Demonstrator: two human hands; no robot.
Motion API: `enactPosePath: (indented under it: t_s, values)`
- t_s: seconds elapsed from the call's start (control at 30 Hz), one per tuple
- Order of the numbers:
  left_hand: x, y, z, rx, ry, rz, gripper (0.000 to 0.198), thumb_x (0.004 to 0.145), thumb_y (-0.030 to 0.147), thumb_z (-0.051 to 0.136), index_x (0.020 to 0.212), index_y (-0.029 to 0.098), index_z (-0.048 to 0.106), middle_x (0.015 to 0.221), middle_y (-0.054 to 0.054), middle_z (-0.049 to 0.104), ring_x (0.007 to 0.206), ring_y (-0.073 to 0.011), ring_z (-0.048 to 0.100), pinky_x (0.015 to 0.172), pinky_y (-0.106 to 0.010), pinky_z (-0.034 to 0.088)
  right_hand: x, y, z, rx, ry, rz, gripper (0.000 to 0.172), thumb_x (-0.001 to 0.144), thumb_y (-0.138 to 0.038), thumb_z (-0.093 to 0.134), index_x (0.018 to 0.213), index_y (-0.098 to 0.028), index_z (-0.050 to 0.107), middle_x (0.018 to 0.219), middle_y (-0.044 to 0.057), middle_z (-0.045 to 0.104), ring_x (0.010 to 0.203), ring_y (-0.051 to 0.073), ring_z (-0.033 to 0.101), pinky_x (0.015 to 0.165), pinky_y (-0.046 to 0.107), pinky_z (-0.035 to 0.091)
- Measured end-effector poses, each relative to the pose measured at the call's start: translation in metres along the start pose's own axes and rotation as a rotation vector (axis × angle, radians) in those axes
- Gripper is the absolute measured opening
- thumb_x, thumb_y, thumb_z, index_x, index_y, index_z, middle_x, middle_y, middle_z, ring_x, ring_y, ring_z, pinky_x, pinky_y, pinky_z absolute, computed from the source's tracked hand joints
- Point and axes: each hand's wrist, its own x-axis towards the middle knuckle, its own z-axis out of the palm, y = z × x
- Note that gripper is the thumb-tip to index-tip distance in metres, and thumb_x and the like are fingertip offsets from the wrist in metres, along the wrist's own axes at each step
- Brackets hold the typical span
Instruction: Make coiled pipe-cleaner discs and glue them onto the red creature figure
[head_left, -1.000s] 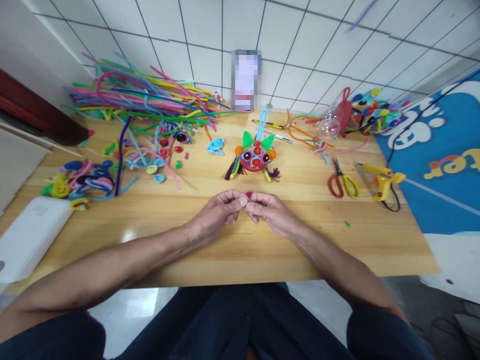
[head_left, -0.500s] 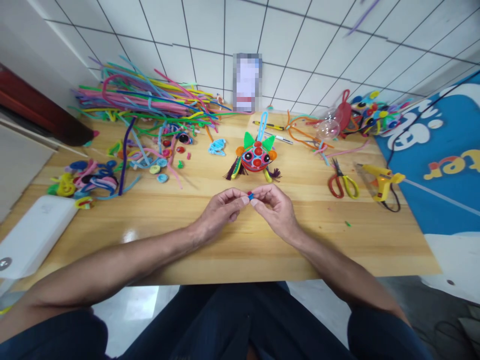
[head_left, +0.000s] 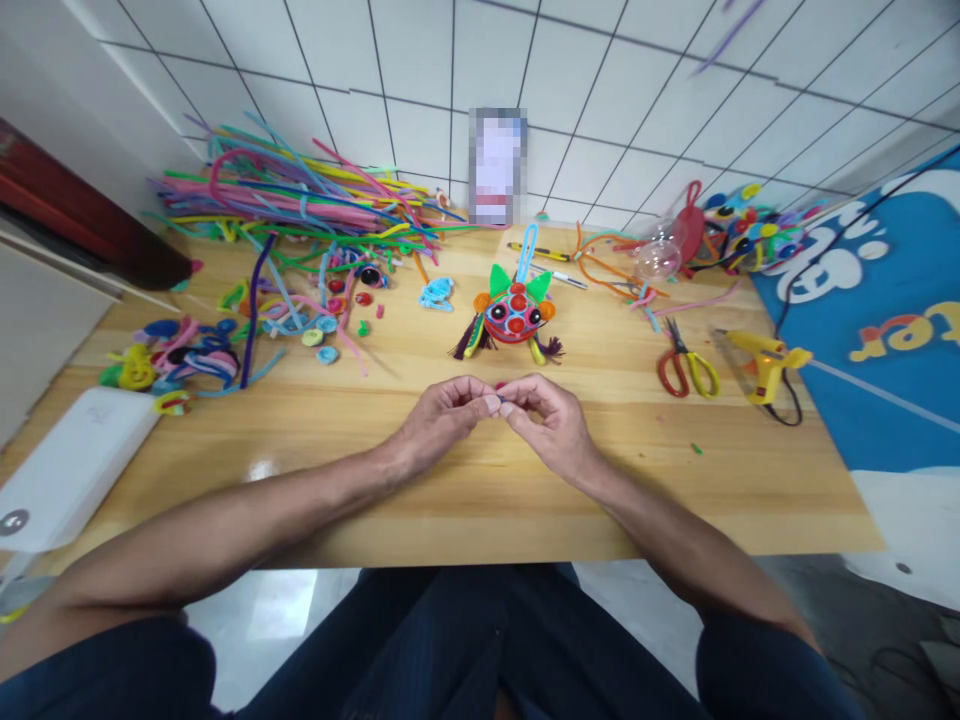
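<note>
Between my two hands is a small red-and-blue piece, mostly covered by the fingertips; its exact kind is hidden. My left hand pinches it from the left with thumb and forefinger. From the other side, the thumb and forefinger of my right hand close on it too. Just beyond the fingers sits a colourful animal-head ornament made of fuzzy stems, with green ears, orange side discs, dark tassels and a light blue loop on top.
Bundled pipe cleaners lie at the back left, with coiled bits before them. Scissors and a yellow glue gun lie to the right. A phone leans on the tiled wall. A white power bank rests at left.
Both hands stay together in nearly the same place. The small piece has turned slightly in the fingertips, and less of its blue part shows. The ornament and tools have not moved.
</note>
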Motion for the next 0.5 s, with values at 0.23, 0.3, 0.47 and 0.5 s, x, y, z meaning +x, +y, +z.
enactPosePath:
  t_s: [0.23,0.3,0.47,0.5]
  values:
    - [-0.002,-0.007,0.002,-0.110,0.040,-0.042,0.040,0.072,0.050,0.089,0.084,0.015,0.073,0.066,0.003,0.061,0.052,-0.0055,0.036,0.050,-0.022,0.026,-0.003,0.003,0.003,-0.020,0.034,-0.021,0.004,0.094,-0.026,0.070,0.094,-0.022,0.071,0.086,0.001,0.076,0.076,0.014,0.070,0.074,0.028,0.058]
    - [-0.004,-0.005,0.004,-0.141,0.058,-0.044,0.039,0.070,0.048,0.090,0.080,0.015,0.073,0.060,0.004,0.057,0.051,-0.0056,0.035,0.049,-0.022,0.026,-0.003,0.004,0.004,-0.014,0.039,-0.014,0.006,0.093,-0.028,0.071,0.093,-0.022,0.071,0.087,0.001,0.076,0.077,0.014,0.070,0.075,0.029,0.058]
    - [-0.005,-0.002,0.010,-0.232,0.086,-0.050,0.037,0.068,0.045,0.092,0.080,0.016,0.073,0.065,0.004,0.061,0.048,-0.0043,0.034,0.046,-0.021,0.024,-0.003,0.004,0.004,0.090,0.058,0.082,0.015,0.093,-0.036,0.073,0.101,-0.023,0.069,0.091,0.003,0.076,0.081,0.015,0.072,0.077,0.031,0.058]
    - [-0.005,-0.002,0.010,-0.239,0.089,-0.038,0.036,0.069,0.045,0.091,0.082,0.016,0.073,0.069,0.003,0.064,0.048,-0.0041,0.035,0.046,-0.021,0.025,-0.003,0.003,0.003,0.110,0.059,0.099,0.017,0.093,-0.037,0.073,0.102,-0.023,0.068,0.091,0.003,0.076,0.081,0.016,0.072,0.077,0.032,0.058]
